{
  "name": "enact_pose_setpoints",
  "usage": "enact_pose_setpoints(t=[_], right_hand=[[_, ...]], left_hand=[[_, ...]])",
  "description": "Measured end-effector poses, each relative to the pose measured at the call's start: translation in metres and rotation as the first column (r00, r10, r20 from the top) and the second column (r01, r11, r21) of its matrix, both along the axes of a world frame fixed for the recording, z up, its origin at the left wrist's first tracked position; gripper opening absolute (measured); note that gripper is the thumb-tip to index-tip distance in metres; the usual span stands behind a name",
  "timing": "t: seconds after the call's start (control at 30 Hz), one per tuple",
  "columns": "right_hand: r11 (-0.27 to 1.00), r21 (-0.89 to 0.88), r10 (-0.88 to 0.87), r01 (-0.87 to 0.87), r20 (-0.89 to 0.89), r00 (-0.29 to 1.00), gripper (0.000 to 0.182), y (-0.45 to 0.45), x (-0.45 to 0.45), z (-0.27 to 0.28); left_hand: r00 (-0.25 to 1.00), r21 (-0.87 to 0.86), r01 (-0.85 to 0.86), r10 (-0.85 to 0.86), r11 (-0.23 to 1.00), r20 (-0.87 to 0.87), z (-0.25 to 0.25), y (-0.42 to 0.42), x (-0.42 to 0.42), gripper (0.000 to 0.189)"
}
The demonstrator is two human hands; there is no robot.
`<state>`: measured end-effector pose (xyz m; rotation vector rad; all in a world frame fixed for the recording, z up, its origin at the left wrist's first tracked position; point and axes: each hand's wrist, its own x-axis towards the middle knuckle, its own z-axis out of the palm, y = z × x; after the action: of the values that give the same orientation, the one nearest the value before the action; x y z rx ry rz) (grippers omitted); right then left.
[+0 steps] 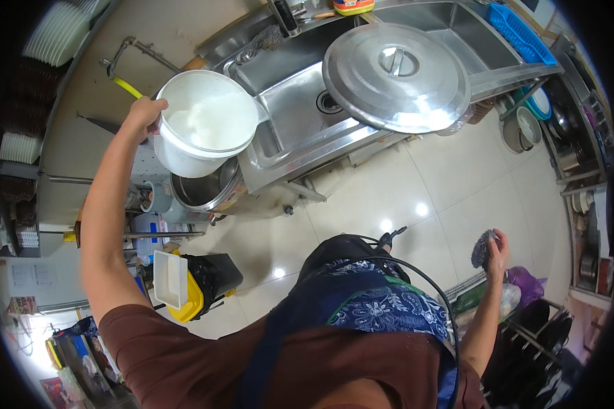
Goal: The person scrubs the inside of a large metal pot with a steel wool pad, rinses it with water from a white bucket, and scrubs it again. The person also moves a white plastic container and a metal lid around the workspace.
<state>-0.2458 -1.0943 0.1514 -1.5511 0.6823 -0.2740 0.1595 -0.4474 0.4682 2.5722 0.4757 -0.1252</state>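
Note:
My left hand [148, 116] grips the rim of a white plastic bucket [194, 158], tilted so its white inside shows, at the left end of the steel sink [294, 110]. Beneath the bucket stands a large open steel pot or drum [204, 191]. Out to the right, away from the sink, my right hand [498, 250] holds a grey scouring pad of wire mesh [483, 249]. A big round metal lid [396, 79] with a centre handle lies across the sink's front edge and divider. Another grey scourer [267, 38] rests behind the basin by the black tap [285, 18].
A blue plastic basket [522, 33] sits at the sink's right end. Left of me is a black and yellow bin [192, 301] with a white tray [170, 278] on it. Racks of dishes [56, 36] line the left; shelves with pans [568, 156] stand right. A black hose [442, 296] crosses my apron.

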Motion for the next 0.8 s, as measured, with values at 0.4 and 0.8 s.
enact_pose_setpoints(t=[0.4,0.8], right_hand=[[0.999,-0.032,0.03,-0.031,-0.043,0.999,0.028,-0.102,0.085,0.008],[0.999,-0.05,0.0,-0.001,-0.021,1.0,0.03,-0.116,0.091,0.04]], left_hand=[[0.985,0.097,-0.171,0.167,0.98,0.05,-0.011,-0.078,0.059,0.028],[0.969,-0.259,-0.191,0.223,0.947,0.102,-0.004,-0.021,0.044,0.02]])
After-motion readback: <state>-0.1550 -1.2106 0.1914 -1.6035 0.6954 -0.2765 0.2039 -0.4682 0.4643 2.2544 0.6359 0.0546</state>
